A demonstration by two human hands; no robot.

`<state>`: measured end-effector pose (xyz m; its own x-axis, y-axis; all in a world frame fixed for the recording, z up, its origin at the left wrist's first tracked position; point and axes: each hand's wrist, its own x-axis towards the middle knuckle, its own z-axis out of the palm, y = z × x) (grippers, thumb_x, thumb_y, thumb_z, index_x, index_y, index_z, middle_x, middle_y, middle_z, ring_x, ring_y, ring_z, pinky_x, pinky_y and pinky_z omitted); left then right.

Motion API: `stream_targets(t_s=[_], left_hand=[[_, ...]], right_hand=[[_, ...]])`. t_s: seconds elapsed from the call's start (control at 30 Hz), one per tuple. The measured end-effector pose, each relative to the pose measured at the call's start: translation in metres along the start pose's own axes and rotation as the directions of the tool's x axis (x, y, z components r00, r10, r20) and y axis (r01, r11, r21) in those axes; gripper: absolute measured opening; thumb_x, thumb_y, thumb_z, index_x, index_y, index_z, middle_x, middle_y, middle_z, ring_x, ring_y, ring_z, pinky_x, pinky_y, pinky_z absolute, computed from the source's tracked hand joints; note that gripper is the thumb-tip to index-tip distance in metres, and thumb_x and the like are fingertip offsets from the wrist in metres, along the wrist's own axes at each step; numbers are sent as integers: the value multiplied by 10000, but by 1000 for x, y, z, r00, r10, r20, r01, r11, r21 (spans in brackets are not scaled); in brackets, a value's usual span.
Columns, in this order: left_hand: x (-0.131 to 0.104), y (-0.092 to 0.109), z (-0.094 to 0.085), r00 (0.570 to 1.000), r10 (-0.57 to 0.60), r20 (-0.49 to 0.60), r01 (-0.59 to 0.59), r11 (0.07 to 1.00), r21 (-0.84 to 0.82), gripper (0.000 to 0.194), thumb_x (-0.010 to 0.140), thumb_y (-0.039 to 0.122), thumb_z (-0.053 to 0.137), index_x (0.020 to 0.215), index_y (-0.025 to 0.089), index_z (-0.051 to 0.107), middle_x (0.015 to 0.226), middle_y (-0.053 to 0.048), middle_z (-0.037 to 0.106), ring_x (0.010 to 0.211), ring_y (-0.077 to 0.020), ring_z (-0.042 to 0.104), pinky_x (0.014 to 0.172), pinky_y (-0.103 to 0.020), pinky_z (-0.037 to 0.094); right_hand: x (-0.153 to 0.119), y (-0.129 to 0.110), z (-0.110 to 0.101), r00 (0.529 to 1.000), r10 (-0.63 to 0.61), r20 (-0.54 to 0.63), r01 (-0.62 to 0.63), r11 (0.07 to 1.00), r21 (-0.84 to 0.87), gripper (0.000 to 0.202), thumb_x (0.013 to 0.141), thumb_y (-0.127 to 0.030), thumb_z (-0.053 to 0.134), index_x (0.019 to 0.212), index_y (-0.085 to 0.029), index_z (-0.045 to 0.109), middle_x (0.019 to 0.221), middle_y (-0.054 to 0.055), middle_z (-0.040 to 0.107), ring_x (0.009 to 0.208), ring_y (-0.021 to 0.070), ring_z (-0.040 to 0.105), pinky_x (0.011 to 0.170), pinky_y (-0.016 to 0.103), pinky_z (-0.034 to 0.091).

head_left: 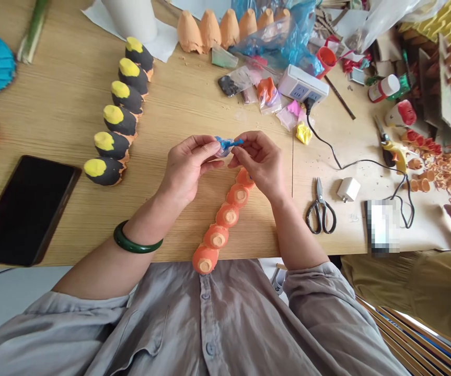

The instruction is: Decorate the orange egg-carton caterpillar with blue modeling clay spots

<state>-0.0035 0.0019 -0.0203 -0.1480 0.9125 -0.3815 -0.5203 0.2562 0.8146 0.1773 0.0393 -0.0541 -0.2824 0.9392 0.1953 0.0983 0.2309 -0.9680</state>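
Between the fingertips of my left hand [186,164] is a small clear plastic bag [224,150] with blue modelling clay in it. My right hand [261,163] pinches a thin strand of blue clay [236,142] that stretches out of the bag. Both hands are closed, raised over the table. Below them lies a row of orange-painted egg-carton cones [218,237] with pale round spots. Its near end juts over the table edge, and its far end is partly hidden by my right hand.
A black-and-yellow cone row [125,99] and a tablet [25,209] lie left. Unpainted cones [209,28] stand at the back. Bags of coloured clay [268,94] surround a power strip [302,86]. Scissors [320,209], a white adapter [348,189] and a black cord [360,163] are right.
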Motion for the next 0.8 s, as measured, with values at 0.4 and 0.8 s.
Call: stream_targets(t_s=[0.4, 0.8], left_hand=[[-9, -2, 6, 984, 144, 104, -156, 980, 125, 163, 870, 163, 930, 843, 208, 776, 845, -3, 811, 819, -155, 783, 709, -223, 622], [1, -3, 3, 995, -93, 32, 96, 990, -100, 168, 857, 128, 895, 865, 185, 737, 798, 8, 799, 788, -141, 791, 753, -234, 665]], right_hand=[[-6, -7, 1, 989, -144, -29, 134, 967, -216, 130, 1095, -391, 760, 1109, -272, 708, 1069, 30, 755, 934, 162, 772, 830, 330, 724], [-11, -11, 7, 979, -184, -87, 162, 963, -217, 113, 1144, -401, 713, 1137, -298, 759, 1099, 55, 755, 958, 211, 796, 859, 396, 752]])
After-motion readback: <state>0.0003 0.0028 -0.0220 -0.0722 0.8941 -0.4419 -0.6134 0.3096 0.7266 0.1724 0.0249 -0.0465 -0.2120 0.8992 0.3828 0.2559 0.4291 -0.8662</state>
